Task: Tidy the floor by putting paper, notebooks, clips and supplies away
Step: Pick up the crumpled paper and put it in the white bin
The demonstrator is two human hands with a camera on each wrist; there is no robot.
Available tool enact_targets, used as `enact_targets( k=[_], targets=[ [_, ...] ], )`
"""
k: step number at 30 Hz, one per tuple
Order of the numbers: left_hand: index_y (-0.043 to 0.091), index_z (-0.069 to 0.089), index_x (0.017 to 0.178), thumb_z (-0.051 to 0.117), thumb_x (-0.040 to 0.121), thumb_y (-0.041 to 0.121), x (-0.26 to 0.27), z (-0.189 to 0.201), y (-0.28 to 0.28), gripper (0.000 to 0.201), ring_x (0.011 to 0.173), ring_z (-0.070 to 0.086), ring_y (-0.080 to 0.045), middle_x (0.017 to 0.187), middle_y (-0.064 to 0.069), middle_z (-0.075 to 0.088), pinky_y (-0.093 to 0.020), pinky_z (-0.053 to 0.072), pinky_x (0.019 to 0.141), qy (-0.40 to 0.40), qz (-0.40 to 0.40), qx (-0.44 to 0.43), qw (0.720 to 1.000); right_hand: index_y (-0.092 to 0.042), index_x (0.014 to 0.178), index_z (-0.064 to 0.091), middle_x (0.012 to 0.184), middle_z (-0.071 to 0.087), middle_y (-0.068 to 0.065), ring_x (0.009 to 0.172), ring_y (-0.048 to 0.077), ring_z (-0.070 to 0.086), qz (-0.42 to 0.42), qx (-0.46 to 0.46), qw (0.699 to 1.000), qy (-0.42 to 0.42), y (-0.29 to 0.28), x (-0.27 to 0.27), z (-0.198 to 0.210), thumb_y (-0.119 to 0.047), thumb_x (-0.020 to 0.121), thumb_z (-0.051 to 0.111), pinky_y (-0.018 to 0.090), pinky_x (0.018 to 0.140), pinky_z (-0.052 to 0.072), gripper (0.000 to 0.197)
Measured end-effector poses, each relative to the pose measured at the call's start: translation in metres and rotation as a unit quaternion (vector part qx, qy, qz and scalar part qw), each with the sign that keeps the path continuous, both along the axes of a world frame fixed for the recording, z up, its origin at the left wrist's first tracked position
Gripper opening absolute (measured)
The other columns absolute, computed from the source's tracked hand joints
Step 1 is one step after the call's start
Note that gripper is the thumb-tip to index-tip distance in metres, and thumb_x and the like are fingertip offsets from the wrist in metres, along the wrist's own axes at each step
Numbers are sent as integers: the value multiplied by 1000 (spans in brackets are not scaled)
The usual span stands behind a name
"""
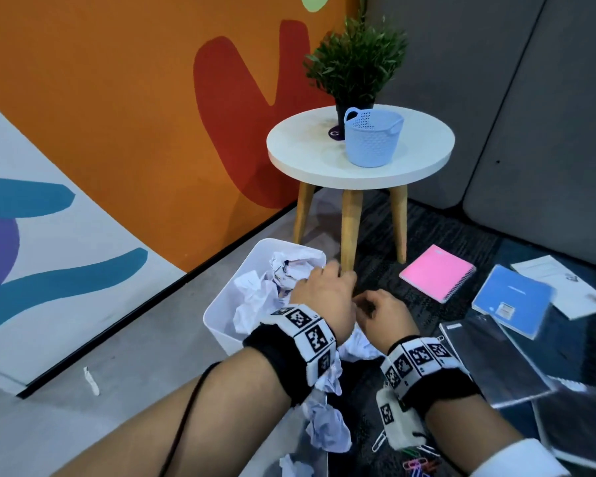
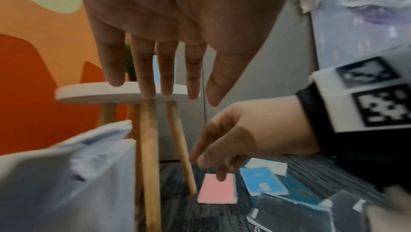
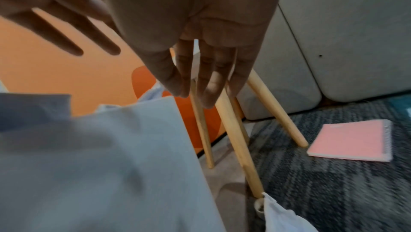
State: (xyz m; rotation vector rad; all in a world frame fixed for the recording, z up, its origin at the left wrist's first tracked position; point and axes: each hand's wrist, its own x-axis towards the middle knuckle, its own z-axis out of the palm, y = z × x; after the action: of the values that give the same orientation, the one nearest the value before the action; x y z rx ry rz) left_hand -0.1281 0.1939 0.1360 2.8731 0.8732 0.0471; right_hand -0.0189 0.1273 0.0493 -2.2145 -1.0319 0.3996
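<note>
My left hand [image 1: 324, 290] hovers over a white bin [image 1: 221, 304] stuffed with crumpled paper [image 1: 289, 270]; its fingers [image 2: 169, 93] are straight and empty. My right hand [image 1: 379, 311] hangs just to the right of the bin, fingers relaxed, holding nothing [image 3: 200, 91]. More crumpled paper balls [image 1: 327, 428] lie on the floor beneath my wrists. A pink notebook [image 1: 437, 271], a blue notebook [image 1: 511, 301], black notebooks [image 1: 489, 356] and a white booklet [image 1: 565, 284] lie on the carpet to the right. Coloured paper clips [image 1: 420, 463] are scattered near my right forearm.
A round white table [image 1: 324, 160] on wooden legs stands just behind the bin, carrying a light-blue basket [image 1: 372, 139] and a potted plant [image 1: 355, 60]. The orange wall runs along the left; grey sofa cushions [image 1: 530, 115] close off the back right.
</note>
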Motion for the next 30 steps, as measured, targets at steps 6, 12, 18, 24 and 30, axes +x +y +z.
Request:
enact_targets(
  k=[6,12,18,24,30],
  targets=[
    [19,38,132,55,88,17,31,-68,-16,47,120,43,-30,132,-7,37,-42,43,93,96,-24,-73,992,-17,104,62,110,55,10,98,31,60,0,-131,991,-6,-8,26,-46,-21,89,52,35,80,48,19],
    [17,35,134,51,88,17,28,-148,-6,49,124,41,-29,135,-7,34,-41,41,101,158,27,-157,975,-21,117,59,127,45,5,104,25,59,13,-178,983,38,-11,37,-108,-18,88,53,29,89,45,29],
    [17,37,132,46,90,20,12,-203,0,43,121,47,-31,138,-10,35,-39,40,102,166,64,-183,967,-33,138,42,156,14,2,129,26,44,85,-205,973,59,1,35,-160,-12,87,54,32,101,43,56],
    [14,38,129,48,89,17,2,-220,7,42,119,47,-31,135,-11,35,-38,40,102,155,65,-217,961,-38,146,24,159,-6,3,137,28,35,172,-289,940,60,14,27,-198,-14,93,47,32,112,30,63],
    [16,41,131,43,90,16,-4,-229,6,41,119,47,-32,137,-12,35,-39,39,103,114,76,-246,960,-20,127,58,157,14,0,126,22,49,102,-265,959,19,9,19,-219,-4,91,45,31,104,41,41]
  ],
)
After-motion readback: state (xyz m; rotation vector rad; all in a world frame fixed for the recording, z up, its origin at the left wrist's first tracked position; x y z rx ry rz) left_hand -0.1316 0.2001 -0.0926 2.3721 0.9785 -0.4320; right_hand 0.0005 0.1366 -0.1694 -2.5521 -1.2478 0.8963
